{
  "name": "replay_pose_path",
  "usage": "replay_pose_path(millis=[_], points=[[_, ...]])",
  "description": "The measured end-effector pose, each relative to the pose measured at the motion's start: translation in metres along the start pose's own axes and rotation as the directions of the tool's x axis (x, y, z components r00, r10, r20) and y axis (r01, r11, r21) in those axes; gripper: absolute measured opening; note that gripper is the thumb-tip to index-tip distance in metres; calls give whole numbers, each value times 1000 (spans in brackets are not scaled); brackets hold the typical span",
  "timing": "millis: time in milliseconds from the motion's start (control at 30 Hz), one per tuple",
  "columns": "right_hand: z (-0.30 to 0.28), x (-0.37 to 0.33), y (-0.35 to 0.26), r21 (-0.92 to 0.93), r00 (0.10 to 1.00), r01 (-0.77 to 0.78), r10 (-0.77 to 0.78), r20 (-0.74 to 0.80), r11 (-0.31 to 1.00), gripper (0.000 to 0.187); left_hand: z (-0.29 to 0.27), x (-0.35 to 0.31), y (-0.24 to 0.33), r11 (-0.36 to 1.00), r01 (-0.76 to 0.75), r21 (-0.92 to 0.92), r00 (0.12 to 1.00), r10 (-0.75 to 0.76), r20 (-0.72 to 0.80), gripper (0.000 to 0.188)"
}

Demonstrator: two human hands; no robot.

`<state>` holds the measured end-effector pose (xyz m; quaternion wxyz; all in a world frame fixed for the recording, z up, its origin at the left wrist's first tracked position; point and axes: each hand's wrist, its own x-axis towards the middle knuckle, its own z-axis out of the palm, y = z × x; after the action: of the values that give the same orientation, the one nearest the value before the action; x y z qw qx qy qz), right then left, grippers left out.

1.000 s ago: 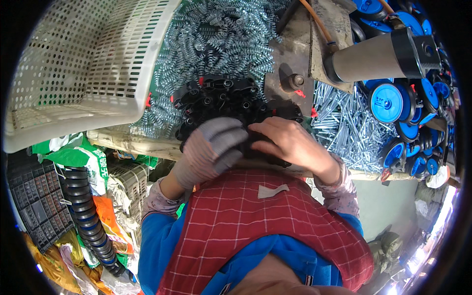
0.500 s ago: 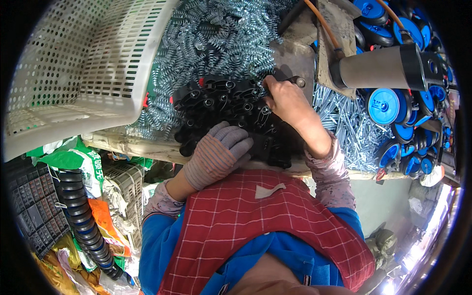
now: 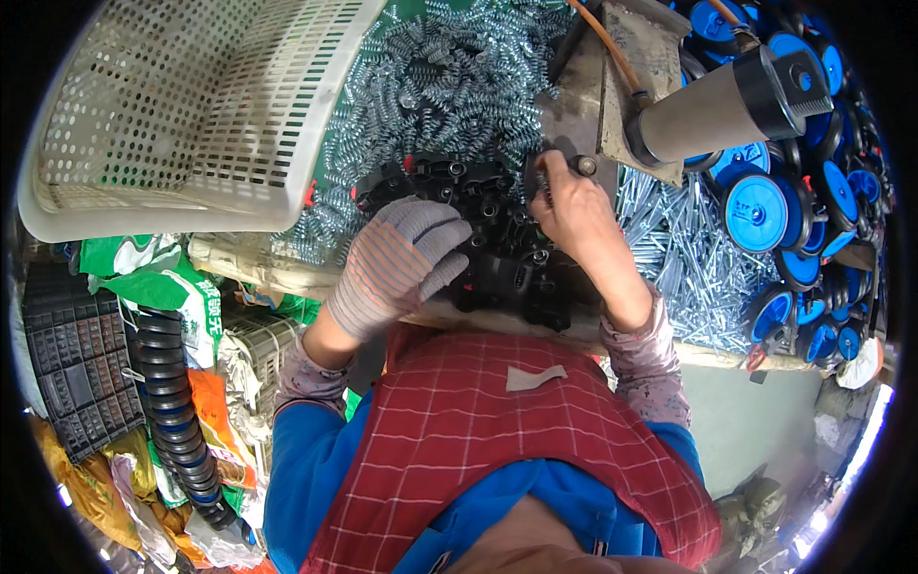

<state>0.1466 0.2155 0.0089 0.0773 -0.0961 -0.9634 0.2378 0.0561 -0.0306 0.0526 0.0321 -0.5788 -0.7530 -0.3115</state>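
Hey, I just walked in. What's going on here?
A person in a red checked apron is working at a bench of small parts. The gloved left hand is at a pile of black pieces; whether it holds one is hidden. The bare right hand is beside a short metal peg, its grip too dark to make out. Loose springs lie beyond the pile, with metal pins to the right.

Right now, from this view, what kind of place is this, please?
Probably a small assembly workshop: there is a heap of loose coil springs, a pile of thin metal pins and, on the far right, many wheels with blue centres.
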Motion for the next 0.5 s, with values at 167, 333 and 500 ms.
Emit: replay_pose_path(millis=[167, 333, 500], points=[[27, 19, 24, -52, 985, 66, -57, 162, 996, 46, -49, 34, -50, 963, 221, 153, 974, -225, 13, 26], [26, 21, 9, -81, 982, 9, 7, 186, 997, 36, -49, 74, -135, 869, 417, 266, 874, -464, 143, 37], [24, 19, 7, -167, 984, 21, 9, 179, 986, 41, 4, 106, -160, 857, 110, 504, 811, -370, 453, 55]])
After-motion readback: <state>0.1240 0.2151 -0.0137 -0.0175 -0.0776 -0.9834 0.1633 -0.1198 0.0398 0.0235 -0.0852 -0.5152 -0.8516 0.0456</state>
